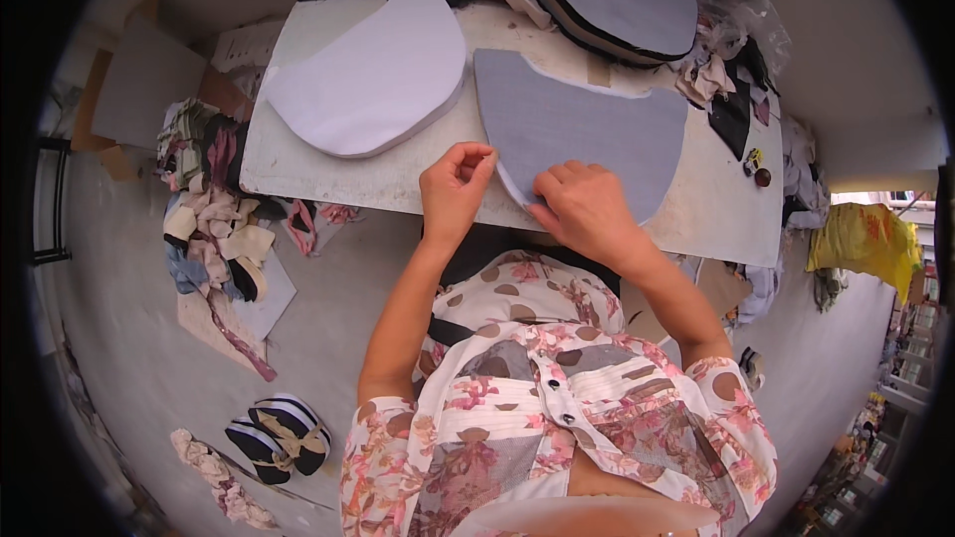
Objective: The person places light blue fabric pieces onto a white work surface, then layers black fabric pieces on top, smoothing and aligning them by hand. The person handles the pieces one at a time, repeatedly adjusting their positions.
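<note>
A grey crescent-shaped pad with a pale edge lies flat on the table in front of me. Beside its left edge, my left hand is closed in a pinch, thumb against forefinger; what the fingertips hold is too small to make out. My right hand rests on the pad's front-left part, fingers curled and thumb along the rim. To the left lies a similar white padded piece, apart from both hands.
A stack of grey-topped, dark-edged pads stands at the table's far side. Fabric scraps lie at the right, and a scrap pile at the left. Bundled pieces lie on the floor. A yellow bag is at the far right.
</note>
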